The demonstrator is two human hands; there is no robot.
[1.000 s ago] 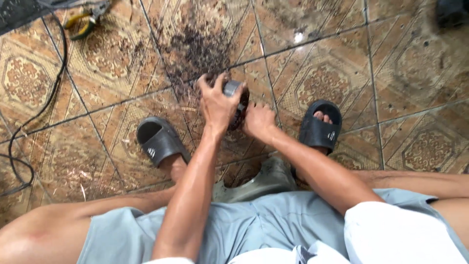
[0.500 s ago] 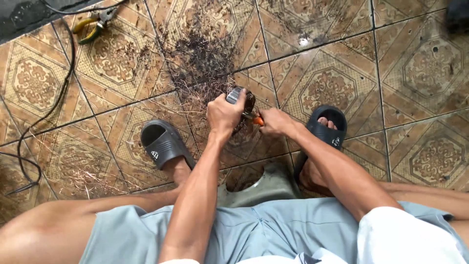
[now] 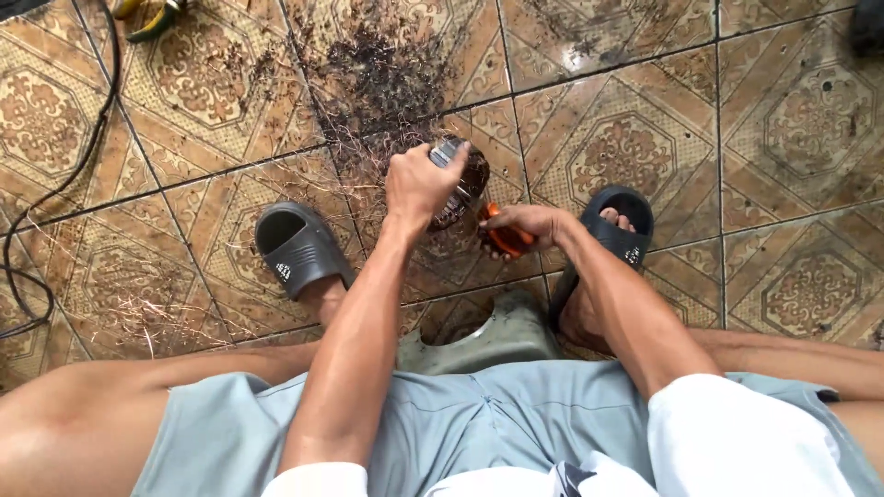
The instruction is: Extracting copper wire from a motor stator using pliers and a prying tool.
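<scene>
Brown wound coil (image 3: 458,189): dark, round, metal-capped, held over tile
Left hand (image 3: 419,184): clenched on its top
Right hand (image 3: 523,225): pinching orange-handled tool (image 3: 505,237) beside it

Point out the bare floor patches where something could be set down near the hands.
Free: tiles right of the right sandal, and tiles left of the left sandal up to the black cable. Crowded: the debris pile and where the left hand and right hand work.

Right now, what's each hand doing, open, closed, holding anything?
Left hand: closed on the dark round part.
Right hand: closed on an orange-handled tool.
</scene>
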